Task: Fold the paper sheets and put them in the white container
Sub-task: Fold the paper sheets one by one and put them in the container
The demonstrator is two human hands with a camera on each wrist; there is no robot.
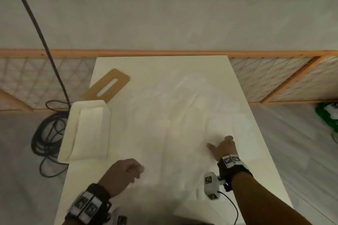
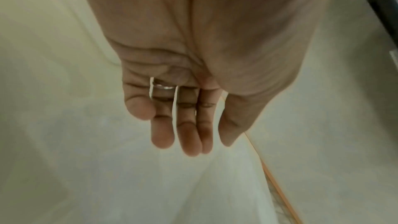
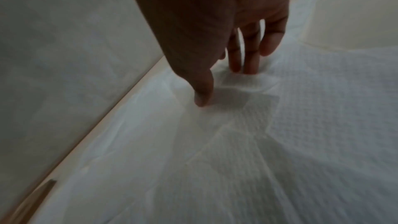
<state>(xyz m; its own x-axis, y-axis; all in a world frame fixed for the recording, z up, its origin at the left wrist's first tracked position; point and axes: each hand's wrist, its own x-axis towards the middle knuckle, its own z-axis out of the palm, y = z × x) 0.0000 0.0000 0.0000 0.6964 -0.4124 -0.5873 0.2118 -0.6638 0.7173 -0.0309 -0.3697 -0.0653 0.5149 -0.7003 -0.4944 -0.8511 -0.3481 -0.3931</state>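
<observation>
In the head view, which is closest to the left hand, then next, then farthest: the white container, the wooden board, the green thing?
From the left hand:
1. White container, just beyond it, on the table's left side.
2. Wooden board, farther back on the left.
3. Green thing, on the floor far right.

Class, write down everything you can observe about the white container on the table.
The white container is a cream-white, open-topped rectangular box with rounded corners and smooth, plastic-looking walls. It stands upright at the table's left edge, partly overhanging it, beside a wooden board. Something pale, apparently folded paper, lies inside. Neither hand touches it; the left hand is nearest.
</observation>
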